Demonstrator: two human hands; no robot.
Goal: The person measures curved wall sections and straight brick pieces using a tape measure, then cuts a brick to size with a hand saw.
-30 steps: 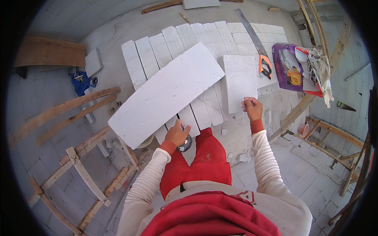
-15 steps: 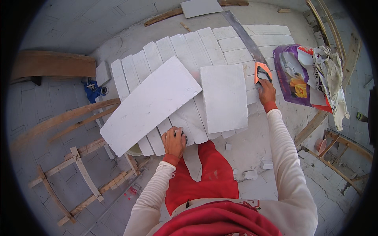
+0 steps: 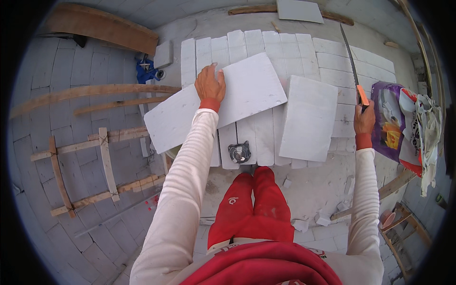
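Note:
My right hand (image 3: 365,119) is wrapped round the orange handle of a handsaw (image 3: 354,64). The saw's blade points away from me, its toothed edge seen nearly edge-on, above the right part of the block stack. Farther left, my left hand (image 3: 210,88) grips the far edge of a long white block (image 3: 247,90) lying slanted across the stack. A black tape measure (image 3: 239,153) rests on the stacked blocks close to my legs. Right of the long block, a shorter white block (image 3: 309,118) lies flat on the same stack.
Beneath lie rows of white blocks (image 3: 273,45). A purple bag (image 3: 387,114) stands at the right. Wooden frame pieces (image 3: 108,161) and long boards (image 3: 95,97) lie at the left, near a blue item (image 3: 146,70). Block fragments (image 3: 323,218) litter the floor.
My left hand has let go of the tape measure, leaving it on the stack, and moved up to the long block's far edge. The saw has turned more edge-on; the view has shifted.

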